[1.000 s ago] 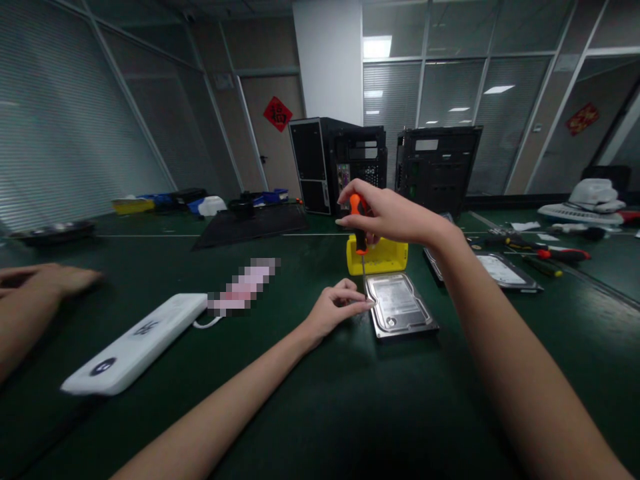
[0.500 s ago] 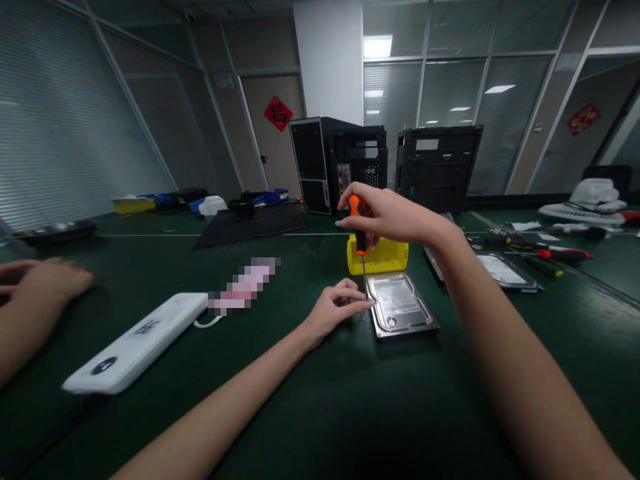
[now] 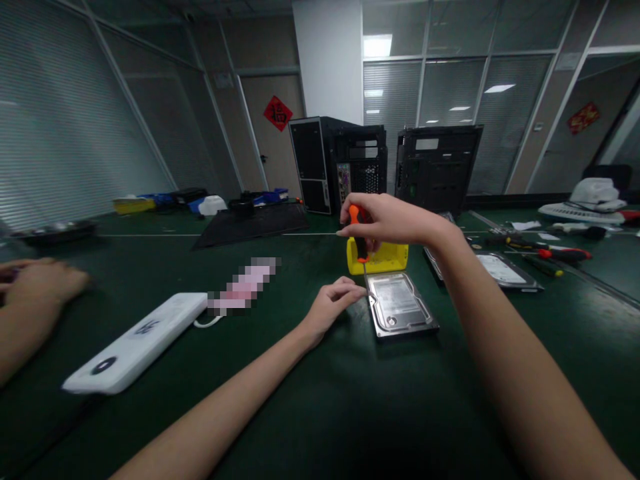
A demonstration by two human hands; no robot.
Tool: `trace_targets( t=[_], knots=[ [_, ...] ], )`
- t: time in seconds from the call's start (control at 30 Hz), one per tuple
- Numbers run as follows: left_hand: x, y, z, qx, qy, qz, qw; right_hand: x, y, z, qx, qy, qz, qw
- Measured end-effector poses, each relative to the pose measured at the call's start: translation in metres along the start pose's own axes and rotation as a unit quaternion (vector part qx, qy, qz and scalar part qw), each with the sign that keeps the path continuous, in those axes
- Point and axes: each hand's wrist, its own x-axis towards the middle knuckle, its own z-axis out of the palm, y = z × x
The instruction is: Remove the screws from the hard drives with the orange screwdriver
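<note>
The left hand [image 3: 331,303] rests on the green table [image 3: 320,413], fingers loosely curled and holding nothing, its fingertips just beside the near-left corner of the hard drive [image 3: 401,305]. The drive lies flat just right of that hand. Above it, the right hand [image 3: 387,219] grips the orange handle of a screwdriver [image 3: 359,235], held upright with its tip down at the drive's far-left corner. A yellow tray [image 3: 379,258] sits just behind the drive, under the right hand. Far left of both hands rests another person's hand [image 3: 43,283]. Two black computer cases [image 3: 385,167] stand beyond.
</note>
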Motion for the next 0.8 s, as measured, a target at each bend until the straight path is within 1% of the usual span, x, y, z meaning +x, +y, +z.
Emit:
trace_targets(
  t=[0.1, 0.17, 0.3, 0.37, 0.5, 0.67, 0.8],
  knots=[
    [0.000, 0.000, 0.000, 0.008, 0.008, 0.004, 1.000, 0.000, -0.001, 0.000, 0.007, -0.004, 0.006, 1.000],
    [0.000, 0.000, 0.000, 0.032, 0.018, 0.001, 0.999, 0.000, 0.000, 0.000, 0.006, -0.003, 0.011, 1.000],
    [0.000, 0.000, 0.002, 0.116, 0.065, -0.009, 0.991, 0.003, 0.008, 0.001, -0.010, 0.013, 0.038, 0.999],
    [0.000, 0.000, 0.002, 0.155, 0.073, -0.017, 0.985, 0.005, 0.013, 0.002, -0.021, 0.029, 0.050, 0.998],
    [-0.001, -0.002, 0.003, 0.191, 0.054, -0.028, 0.980, 0.008, 0.020, 0.004, -0.018, 0.036, 0.072, 0.997],
    [-0.001, -0.002, 0.002, 0.199, 0.035, -0.027, 0.979, 0.010, 0.023, 0.007, -0.004, 0.024, 0.107, 0.994],
    [0.000, 0.000, 0.002, 0.209, 0.025, -0.036, 0.977, 0.010, 0.024, 0.009, -0.001, 0.018, 0.120, 0.993]
  ],
)
